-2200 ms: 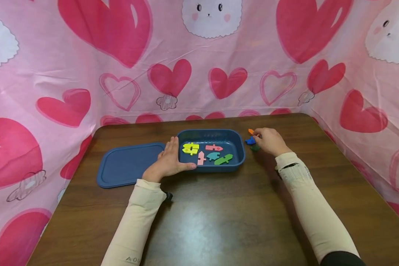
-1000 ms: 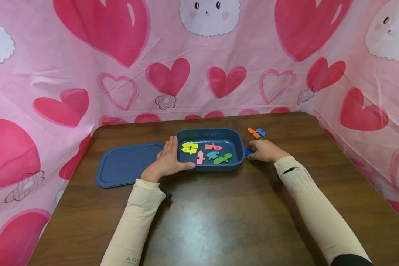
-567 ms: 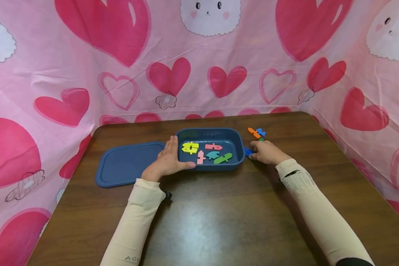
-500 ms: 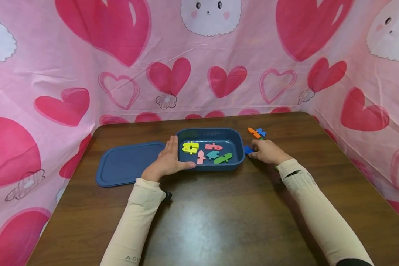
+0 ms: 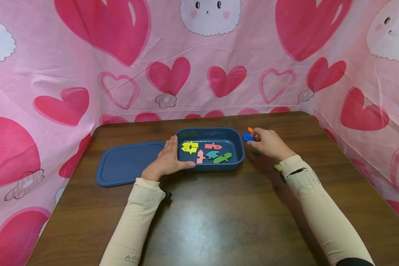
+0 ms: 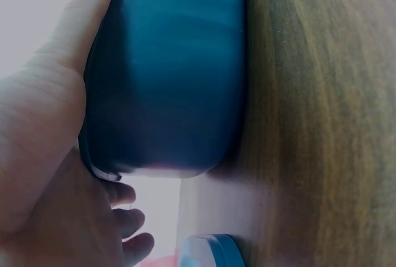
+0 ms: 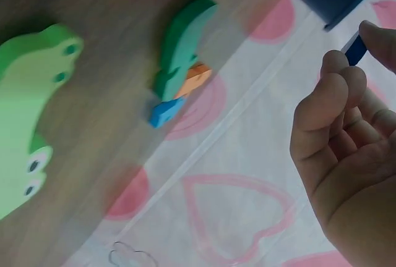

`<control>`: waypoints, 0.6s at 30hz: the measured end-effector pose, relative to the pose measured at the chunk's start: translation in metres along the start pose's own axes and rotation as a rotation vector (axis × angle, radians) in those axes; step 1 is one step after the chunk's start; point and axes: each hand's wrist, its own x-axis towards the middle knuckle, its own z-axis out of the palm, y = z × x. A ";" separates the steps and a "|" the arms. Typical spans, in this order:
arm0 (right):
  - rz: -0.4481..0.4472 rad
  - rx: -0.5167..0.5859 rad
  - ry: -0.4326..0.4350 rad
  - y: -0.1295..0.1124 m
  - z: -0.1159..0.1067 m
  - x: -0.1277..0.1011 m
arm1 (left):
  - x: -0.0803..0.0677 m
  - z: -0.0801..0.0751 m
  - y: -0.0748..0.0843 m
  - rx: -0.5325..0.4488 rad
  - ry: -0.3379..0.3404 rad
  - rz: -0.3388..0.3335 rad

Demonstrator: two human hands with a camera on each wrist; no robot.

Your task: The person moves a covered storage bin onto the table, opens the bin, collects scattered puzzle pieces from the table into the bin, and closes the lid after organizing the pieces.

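My right hand (image 5: pixel 269 143) pinches a flat blue puzzle piece (image 5: pixel 248 137) between thumb and fingers, raised to the right of the dark blue box (image 5: pixel 210 167). In the right wrist view the blue piece's edge shows between the fingertips. My left hand (image 5: pixel 166 159) rests against the box's left side, fingers straight and thumb along the near rim. Inside the box lie two yellow pieces (image 5: pixel 190 147), two pink pieces (image 5: pixel 214 147), a teal piece (image 5: pixel 212 155) and a green piece (image 5: pixel 223 158).
A blue lid (image 5: pixel 126 166) lies left of the box. On the table at right are a dark green piece (image 7: pixel 182 47), an orange piece (image 7: pixel 193 80), another blue piece (image 7: pixel 165 112) and a light green animal-shaped piece with eyes (image 7: pixel 25 112). A pink cloth surrounds the table.
My right hand has lifted the blue piece off the table beside the box and moved slightly away from me. My left hand and the box have stayed in place.
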 end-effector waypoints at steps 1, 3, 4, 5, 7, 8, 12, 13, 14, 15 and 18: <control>-0.008 0.001 0.001 -0.003 0.000 0.000 | 0.000 0.000 0.000 -0.006 -0.001 0.001; -0.024 0.003 -0.004 -0.009 0.000 0.002 | 0.000 0.000 0.000 -0.023 -0.002 0.002; -0.037 0.001 -0.003 -0.012 0.001 0.004 | 0.000 0.000 0.000 -0.035 -0.004 0.000; -0.049 0.001 -0.001 -0.015 0.002 0.005 | 0.000 0.000 0.000 -0.047 -0.006 0.000; -0.073 -0.003 0.001 -0.019 0.005 0.008 | 0.000 0.001 -0.001 -0.073 -0.012 -0.001; -0.079 -0.004 0.001 -0.021 0.007 0.009 | 0.000 0.001 -0.001 -0.083 -0.015 -0.001; -0.085 0.002 -0.027 -0.029 0.013 0.014 | -0.001 0.001 -0.001 -0.113 -0.024 -0.004; -0.083 0.007 -0.038 -0.031 0.014 0.015 | -0.001 0.001 0.000 -0.112 -0.024 -0.007; -0.082 0.007 -0.046 -0.033 0.015 0.017 | -0.001 0.001 0.000 -0.108 -0.023 -0.013; -0.084 0.005 -0.053 -0.034 0.016 0.018 | -0.001 0.000 0.001 -0.102 -0.021 -0.019; -0.082 -0.007 -0.049 -0.038 0.017 0.020 | -0.001 0.000 0.002 -0.051 -0.015 -0.035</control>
